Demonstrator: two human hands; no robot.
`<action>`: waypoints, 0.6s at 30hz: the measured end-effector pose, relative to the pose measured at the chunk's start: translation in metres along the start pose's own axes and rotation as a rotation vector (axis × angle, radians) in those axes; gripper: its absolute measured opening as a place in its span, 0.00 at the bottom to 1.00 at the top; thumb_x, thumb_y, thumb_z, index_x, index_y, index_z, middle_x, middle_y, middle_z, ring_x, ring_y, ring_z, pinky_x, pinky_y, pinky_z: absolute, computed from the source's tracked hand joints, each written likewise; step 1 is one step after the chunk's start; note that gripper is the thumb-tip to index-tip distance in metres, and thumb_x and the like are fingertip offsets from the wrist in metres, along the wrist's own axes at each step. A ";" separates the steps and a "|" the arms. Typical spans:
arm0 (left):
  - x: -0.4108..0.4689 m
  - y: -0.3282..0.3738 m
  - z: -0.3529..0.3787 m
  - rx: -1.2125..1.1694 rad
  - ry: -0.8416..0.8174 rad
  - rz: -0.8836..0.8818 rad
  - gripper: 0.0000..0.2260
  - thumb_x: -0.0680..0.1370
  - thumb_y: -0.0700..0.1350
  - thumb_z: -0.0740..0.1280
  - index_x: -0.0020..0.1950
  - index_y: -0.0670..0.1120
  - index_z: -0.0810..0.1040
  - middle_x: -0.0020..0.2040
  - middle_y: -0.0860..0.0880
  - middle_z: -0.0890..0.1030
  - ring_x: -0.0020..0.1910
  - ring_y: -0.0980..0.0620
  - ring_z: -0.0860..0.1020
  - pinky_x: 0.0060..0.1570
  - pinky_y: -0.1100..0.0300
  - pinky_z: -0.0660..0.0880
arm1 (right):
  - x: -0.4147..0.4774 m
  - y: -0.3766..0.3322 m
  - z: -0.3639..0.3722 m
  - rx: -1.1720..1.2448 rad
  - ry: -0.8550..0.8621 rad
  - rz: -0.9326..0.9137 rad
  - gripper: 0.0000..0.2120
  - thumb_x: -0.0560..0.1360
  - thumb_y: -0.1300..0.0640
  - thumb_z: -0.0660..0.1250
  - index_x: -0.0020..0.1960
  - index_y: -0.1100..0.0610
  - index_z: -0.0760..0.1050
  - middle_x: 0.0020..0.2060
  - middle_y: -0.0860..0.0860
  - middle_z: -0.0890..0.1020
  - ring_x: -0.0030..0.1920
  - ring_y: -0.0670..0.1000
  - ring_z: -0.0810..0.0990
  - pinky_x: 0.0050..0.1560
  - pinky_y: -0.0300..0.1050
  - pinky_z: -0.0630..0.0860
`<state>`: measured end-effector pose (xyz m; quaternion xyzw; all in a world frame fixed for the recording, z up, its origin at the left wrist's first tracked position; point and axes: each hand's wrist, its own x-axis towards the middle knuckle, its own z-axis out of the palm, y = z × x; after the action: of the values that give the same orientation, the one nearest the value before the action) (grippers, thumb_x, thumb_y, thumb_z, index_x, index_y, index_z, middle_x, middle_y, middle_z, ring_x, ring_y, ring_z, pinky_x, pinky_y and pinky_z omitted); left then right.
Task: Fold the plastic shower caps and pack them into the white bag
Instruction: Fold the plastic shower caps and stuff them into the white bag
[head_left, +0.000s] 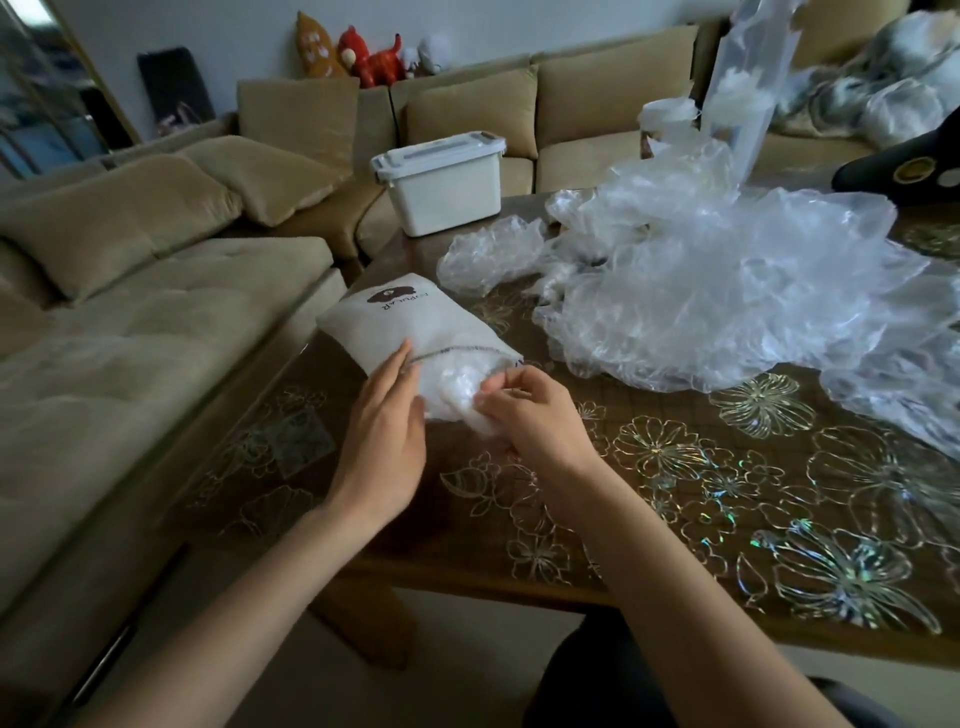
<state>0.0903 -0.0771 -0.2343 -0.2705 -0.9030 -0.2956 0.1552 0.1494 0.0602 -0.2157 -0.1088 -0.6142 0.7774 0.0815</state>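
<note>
So the white bag (415, 325) is lying flat on the near left corner of the table (727, 519), mouth pointing back toward the person, brown logo on the far end. There's a folded shower cap (452, 389) sitting right in the opening, partly inside and partly sticking out. The right hand (535, 415) has its fingers curled and is pinching the near end of that cap. The left hand (384, 421) is laid along the left side of the bag's mouth with the fingers pretty much straight, just touching the fabric and not gripping anything. Just right of the bag there's a big messy pile of loose caps (727, 291) spread over the middle and right of the flower-patterned tabletop. Behind the bag, at the table's far left corner, sits a white lidded box (441, 187). A beige sofa (156, 312) wraps around the left and back, with some plush toys (371, 54) up on its backrest.
</note>
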 end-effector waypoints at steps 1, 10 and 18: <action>-0.009 0.006 -0.001 -0.083 -0.009 0.006 0.20 0.81 0.36 0.56 0.74 0.41 0.62 0.75 0.49 0.60 0.74 0.57 0.56 0.68 0.75 0.50 | -0.001 -0.001 0.002 -0.013 -0.021 -0.021 0.07 0.74 0.68 0.63 0.40 0.58 0.71 0.32 0.52 0.74 0.25 0.45 0.72 0.24 0.34 0.68; -0.044 0.029 -0.011 -0.258 0.009 -0.020 0.20 0.82 0.39 0.54 0.74 0.45 0.60 0.73 0.57 0.58 0.72 0.67 0.55 0.64 0.80 0.51 | -0.003 0.025 0.012 -0.719 0.069 -0.116 0.05 0.74 0.63 0.60 0.45 0.57 0.74 0.42 0.54 0.79 0.43 0.54 0.79 0.42 0.44 0.75; -0.069 0.027 -0.001 -0.140 -0.007 0.047 0.20 0.82 0.44 0.52 0.74 0.51 0.55 0.74 0.60 0.54 0.74 0.63 0.53 0.70 0.71 0.53 | 0.001 0.019 0.021 0.016 0.038 0.164 0.10 0.73 0.71 0.63 0.34 0.62 0.74 0.24 0.50 0.77 0.29 0.50 0.75 0.29 0.39 0.72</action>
<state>0.1615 -0.0864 -0.2515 -0.3028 -0.8741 -0.3532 0.1394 0.1428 0.0362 -0.2293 -0.1728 -0.5953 0.7841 0.0304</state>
